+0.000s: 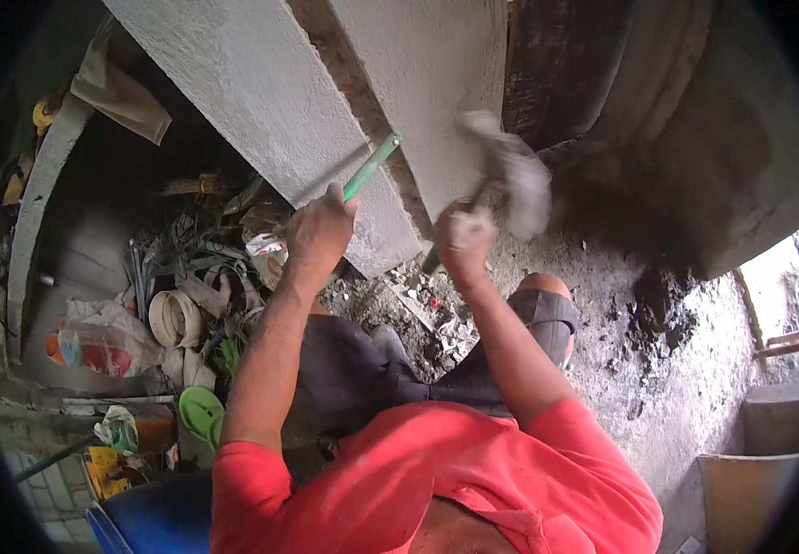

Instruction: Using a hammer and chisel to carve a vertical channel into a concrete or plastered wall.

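Note:
My left hand (319, 231) grips a green metal bar (370, 169), perhaps a chisel, whose flattened end rests near a dark, rough groove (327, 51) running along a pale plastered concrete member (238, 78). My right hand (464, 238) is closed on the handle of a motion-blurred hammer (519, 180), its grey head raised to the right of the bar. Broken grey rubble (413, 300) lies beneath the concrete, between my bent knees.
At left are piled scraps, a cream pipe ring (178, 319), plastic bags (104, 346), a green plastic item (196, 415) and a blue container (159, 517). A dark curved surface (695, 148) overhangs at right, above rough ground and concrete blocks (778, 415).

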### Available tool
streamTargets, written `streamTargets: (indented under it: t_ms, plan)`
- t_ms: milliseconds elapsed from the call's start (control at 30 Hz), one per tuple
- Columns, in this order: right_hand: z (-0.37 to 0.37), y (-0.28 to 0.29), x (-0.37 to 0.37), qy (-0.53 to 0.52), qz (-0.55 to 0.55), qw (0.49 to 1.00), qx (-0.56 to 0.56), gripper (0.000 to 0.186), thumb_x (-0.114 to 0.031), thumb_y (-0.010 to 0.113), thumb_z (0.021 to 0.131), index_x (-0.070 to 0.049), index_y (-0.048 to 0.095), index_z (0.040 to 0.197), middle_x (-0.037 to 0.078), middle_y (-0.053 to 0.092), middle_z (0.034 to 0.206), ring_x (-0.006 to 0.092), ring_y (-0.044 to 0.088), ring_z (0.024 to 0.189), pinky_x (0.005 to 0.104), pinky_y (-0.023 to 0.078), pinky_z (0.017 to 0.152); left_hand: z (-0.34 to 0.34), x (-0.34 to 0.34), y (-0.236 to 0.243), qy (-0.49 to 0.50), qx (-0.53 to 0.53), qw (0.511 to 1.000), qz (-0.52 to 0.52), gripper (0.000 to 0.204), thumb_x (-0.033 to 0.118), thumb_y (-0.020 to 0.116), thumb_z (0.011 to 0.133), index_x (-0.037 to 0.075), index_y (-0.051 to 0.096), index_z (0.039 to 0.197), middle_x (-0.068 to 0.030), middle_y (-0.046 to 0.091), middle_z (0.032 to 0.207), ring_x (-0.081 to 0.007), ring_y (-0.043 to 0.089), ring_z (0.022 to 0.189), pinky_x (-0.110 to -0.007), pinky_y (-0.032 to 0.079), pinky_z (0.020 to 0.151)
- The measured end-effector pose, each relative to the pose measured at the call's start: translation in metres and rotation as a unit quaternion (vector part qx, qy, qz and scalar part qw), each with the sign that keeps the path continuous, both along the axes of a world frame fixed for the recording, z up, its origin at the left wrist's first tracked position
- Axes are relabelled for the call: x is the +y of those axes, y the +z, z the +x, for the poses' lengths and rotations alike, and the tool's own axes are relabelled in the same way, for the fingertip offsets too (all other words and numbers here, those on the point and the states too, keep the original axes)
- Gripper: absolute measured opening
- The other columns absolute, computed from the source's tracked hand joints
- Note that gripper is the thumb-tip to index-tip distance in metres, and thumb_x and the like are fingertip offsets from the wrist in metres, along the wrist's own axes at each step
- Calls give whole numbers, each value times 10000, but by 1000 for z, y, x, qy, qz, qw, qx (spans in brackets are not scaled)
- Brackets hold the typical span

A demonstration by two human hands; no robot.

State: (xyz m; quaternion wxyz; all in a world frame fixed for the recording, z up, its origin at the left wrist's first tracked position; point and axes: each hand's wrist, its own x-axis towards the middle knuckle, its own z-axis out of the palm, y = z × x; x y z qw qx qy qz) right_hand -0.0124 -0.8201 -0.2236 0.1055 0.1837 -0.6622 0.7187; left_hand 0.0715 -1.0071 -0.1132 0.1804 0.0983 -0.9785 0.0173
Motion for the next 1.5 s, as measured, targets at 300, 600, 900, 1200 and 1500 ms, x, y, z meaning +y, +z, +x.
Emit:
streamTargets:
  t_ms: [300, 600, 900, 1200, 1500]
  plan:
    - [1, -6, 26, 20, 143, 985, -91, 493, -441, 594, 948, 49, 645, 977, 258, 633, 730, 355, 666, 721, 441, 510, 715, 6, -67, -60, 2, -54, 820, 569, 544, 501, 549, 974, -43, 543, 957, -254, 609, 748, -490, 543, 692, -515, 483, 677]
    - [0, 78, 72, 94, 91, 989, -67, 338, -305, 659, 941, 25, 611, 995, 111, 637, 752, 181, 601, 645, 348, 496, 630, 14, -22, -8, -14, -23, 1000, 5, 351, 374, 568, 979, 27, 613, 957, -236, 671, 782, -436, 674, 784, -527, 527, 693]
    - [14, 22, 69, 77, -92, 987, -106, 539, -577, 516, 985, -49, 539, 879, 10, 518, 621, 99, 500, 494, 255, 393, 451, 13, 1, 7, 16, -42, 998, -34, 310, 326, 588, 970, 17, 598, 952, -213, 684, 750, -404, 694, 725, -512, 542, 642]
    - [8, -25, -13, 105, 78, 974, -186, 567, -560, 582, 953, 6, 625, 949, 41, 587, 644, 146, 562, 595, 352, 460, 525, 8, -22, -3, 4, -42, 999, -14, 336, 353, 583, 974, 18, 571, 999, -225, 679, 784, -421, 682, 781, -515, 531, 672]
    - [11, -56, 2, 8, -71, 994, 85, 376, -332, 562, 976, 16, 567, 834, 104, 565, 636, 140, 556, 590, 316, 449, 527, 7, -31, -20, -28, 3, 999, -29, 296, 324, 629, 953, 34, 570, 958, -199, 667, 687, -395, 686, 672, -504, 530, 582]
